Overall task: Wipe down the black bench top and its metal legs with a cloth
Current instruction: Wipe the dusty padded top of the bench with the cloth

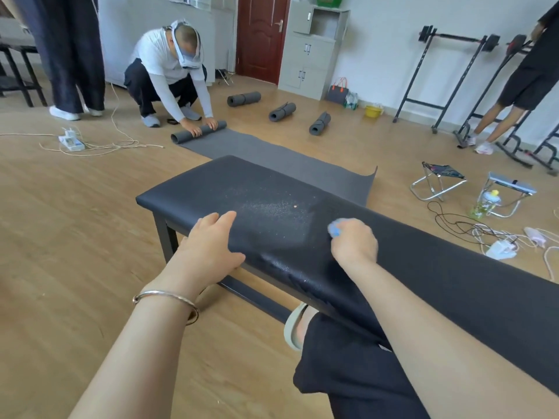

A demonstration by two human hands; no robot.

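Observation:
The black padded bench top point(236, 189) runs from the centre toward the lower right, with pale dust and a small crumb on its middle. Its dark metal leg point(165, 234) and lower rail show under the left end. My left hand point(208, 246) lies flat on the near edge of the top, fingers straight. My right hand point(354, 240) grips a bunched light blue cloth point(335, 229) and presses it on the top just right of the dusty patch. Most of the cloth is hidden inside the hand.
A person crouches beyond the bench rolling a grey mat point(272, 155); three rolled mats lie behind. Two folding stools point(438, 179), a bottle, cables and a power strip point(502, 249) lie on the floor at right. Exercise racks stand far right. My knee is under the bench.

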